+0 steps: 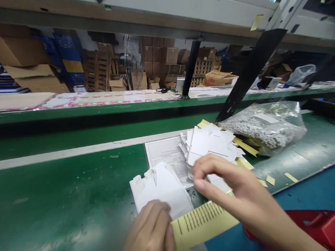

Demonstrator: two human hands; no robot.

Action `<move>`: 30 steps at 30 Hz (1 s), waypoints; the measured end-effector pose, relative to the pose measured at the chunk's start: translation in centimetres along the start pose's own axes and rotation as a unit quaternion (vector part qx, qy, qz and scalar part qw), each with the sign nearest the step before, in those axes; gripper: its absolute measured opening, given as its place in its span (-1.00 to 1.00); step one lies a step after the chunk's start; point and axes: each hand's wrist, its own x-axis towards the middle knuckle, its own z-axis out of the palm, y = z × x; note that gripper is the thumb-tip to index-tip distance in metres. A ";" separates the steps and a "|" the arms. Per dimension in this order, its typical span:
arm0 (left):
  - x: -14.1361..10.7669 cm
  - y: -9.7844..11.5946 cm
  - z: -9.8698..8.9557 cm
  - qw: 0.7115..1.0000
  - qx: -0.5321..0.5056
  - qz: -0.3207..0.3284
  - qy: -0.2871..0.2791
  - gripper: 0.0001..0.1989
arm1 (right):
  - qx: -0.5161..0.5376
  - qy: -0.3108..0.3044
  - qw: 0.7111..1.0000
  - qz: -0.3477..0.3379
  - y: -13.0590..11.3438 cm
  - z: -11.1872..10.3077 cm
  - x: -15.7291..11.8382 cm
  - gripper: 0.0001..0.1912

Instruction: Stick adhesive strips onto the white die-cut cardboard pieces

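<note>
Your left hand (150, 235) is low on the green table (61, 191). Its fingers are curled down onto a white card (162, 187), a flat cut-out shape with little tabs. The hand presses the near edge of the card, and you cannot tell if it grips it. Your right hand (238, 196) is just beside it, above the table. Its fingers (206, 172) are bent and loose, and the tips hang at the near edge of a stack (210, 144) of more white cards. You cannot tell if they touch the stack or hold a card.

A yellow paper (200, 223) with black print lies under your right hand. A white form (169, 155) lies under the stack. Behind the stack sits a clear bag (268, 125) full of small bits. A red thing (324, 226) is by your right arm.
</note>
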 end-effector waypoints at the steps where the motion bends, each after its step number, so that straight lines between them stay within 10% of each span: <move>1: 0.3 -0.2 0.3 0.999 0.034 0.032 -0.001 -0.84 | 0.043 -0.023 0.998 0.045 0.7 0.5 1.0 -0.90; 10: 0.2 -0.8 3.0 0.985 0.135 0.091 0.047 -0.75 | 0.011 -0.072 0.982 0.175 7.1 6.9 4.3 -0.85; 30: 0.9 -0.8 3.0 0.993 0.092 0.043 0.057 -0.76 | -0.038 -0.030 0.984 0.174 8.7 7.8 3.5 -0.81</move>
